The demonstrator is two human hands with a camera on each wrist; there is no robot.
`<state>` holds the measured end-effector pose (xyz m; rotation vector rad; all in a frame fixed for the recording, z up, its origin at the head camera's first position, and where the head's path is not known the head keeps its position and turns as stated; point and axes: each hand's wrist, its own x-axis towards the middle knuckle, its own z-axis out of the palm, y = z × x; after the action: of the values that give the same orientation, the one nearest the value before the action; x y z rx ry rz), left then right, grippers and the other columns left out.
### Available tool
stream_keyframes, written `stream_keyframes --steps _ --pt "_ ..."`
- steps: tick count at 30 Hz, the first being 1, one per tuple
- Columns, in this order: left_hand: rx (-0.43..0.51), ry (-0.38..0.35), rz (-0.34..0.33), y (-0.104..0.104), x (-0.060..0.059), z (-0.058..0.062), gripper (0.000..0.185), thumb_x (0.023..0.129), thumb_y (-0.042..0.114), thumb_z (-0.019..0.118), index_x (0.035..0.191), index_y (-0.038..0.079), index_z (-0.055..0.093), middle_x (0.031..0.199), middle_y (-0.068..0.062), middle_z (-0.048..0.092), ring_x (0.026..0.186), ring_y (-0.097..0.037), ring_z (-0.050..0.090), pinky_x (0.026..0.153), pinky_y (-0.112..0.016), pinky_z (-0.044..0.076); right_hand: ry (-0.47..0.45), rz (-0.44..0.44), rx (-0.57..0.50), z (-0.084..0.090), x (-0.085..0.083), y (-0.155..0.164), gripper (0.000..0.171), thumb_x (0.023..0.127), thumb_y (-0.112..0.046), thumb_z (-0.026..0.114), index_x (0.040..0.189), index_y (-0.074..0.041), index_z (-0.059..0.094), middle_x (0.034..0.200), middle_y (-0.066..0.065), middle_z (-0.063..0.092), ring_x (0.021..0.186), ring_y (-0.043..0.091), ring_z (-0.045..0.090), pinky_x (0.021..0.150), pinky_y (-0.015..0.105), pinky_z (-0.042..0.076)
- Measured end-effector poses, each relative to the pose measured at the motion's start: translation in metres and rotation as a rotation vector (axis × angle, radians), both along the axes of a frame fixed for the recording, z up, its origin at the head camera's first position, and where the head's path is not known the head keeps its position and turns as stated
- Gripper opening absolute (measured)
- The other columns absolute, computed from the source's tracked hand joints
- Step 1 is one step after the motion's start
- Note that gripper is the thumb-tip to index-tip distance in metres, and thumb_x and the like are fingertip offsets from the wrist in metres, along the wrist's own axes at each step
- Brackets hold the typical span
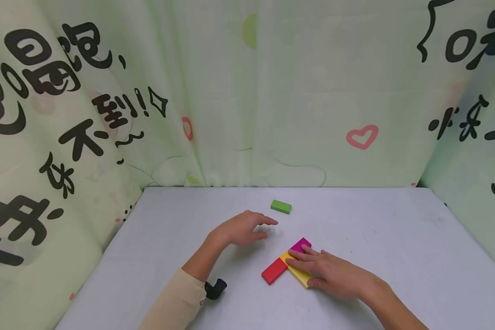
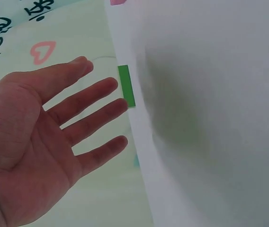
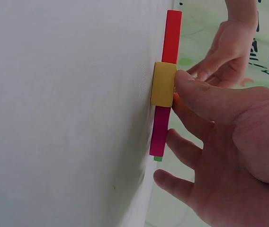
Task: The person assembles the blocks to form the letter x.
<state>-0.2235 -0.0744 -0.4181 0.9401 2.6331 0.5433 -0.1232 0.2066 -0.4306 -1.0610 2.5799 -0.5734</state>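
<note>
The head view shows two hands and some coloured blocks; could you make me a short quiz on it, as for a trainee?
1. True or false: the left hand grips the green block.
2. Which block lies under the right hand? A red B yellow C green
3. Fill in: the magenta block lies at the far end of the ____ block.

Key:
1. False; its fingers are spread, short of the block.
2. B, the yellow block; the red block lies beside it.
3. Yellow.
</note>
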Motion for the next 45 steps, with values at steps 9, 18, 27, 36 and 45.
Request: stream_keyframes --steps 9,18,27,36,45 --pt "-0.03 0.04 0.019 0.009 -0.023 -0.002 0.042 0.102 0.018 0.067 0.144 0.02 0.064 0.145 -0.001 0.064 0.138 -0.02 0.056 0.114 -0.038 0.049 -0.002 -0.02 0.01 -0.001 -0.001 -0.001 0.056 0.1 -0.021 0.068 0.154 -0.026 0.053 0.165 0.0 0.043 0.153 0.044 0.034 0.114 0.065 0.039" --pt "0.022 0.114 0.072 0.024 -0.053 -0.006 0.041 0.102 0.015 0.066 0.143 0.02 0.064 0.144 -0.001 0.064 0.137 -0.021 0.057 0.113 -0.038 0.049 -0.009 -0.03 0.013 0.0 0.0 -0.001 0.057 0.1 -0.021 0.068 0.154 -0.027 0.053 0.165 -0.001 0.044 0.153 0.044 0.035 0.114 0.063 0.04" --pt "0.023 0.118 0.059 0.037 -0.076 -0.008 0.044 0.1 0.011 0.069 0.143 0.015 0.064 0.146 -0.003 0.063 0.137 -0.022 0.056 0.116 -0.038 0.046 -0.014 -0.032 0.018 0.0 0.0 -0.001 0.057 0.1 -0.021 0.069 0.154 -0.028 0.053 0.165 -0.002 0.043 0.153 0.043 0.036 0.113 0.063 0.041" --pt "0.023 0.08 0.065 0.046 -0.088 -0.011 0.047 0.097 0.006 0.07 0.142 0.018 0.065 0.143 -0.001 0.066 0.132 -0.02 0.059 0.112 -0.034 0.049 -0.029 -0.038 0.018 0.0 0.0 -0.001 0.057 0.1 -0.021 0.069 0.154 -0.028 0.053 0.166 -0.002 0.043 0.153 0.043 0.035 0.114 0.063 0.04" --pt "0.101 0.024 0.08 0.052 -0.094 -0.02 0.047 0.095 0.002 0.072 0.139 0.018 0.068 0.139 -0.001 0.068 0.129 -0.021 0.061 0.109 -0.033 0.051 -0.03 -0.042 0.024 0.0 0.001 -0.003 0.056 0.1 -0.02 0.069 0.154 -0.027 0.054 0.166 -0.002 0.043 0.153 0.042 0.035 0.115 0.064 0.038"
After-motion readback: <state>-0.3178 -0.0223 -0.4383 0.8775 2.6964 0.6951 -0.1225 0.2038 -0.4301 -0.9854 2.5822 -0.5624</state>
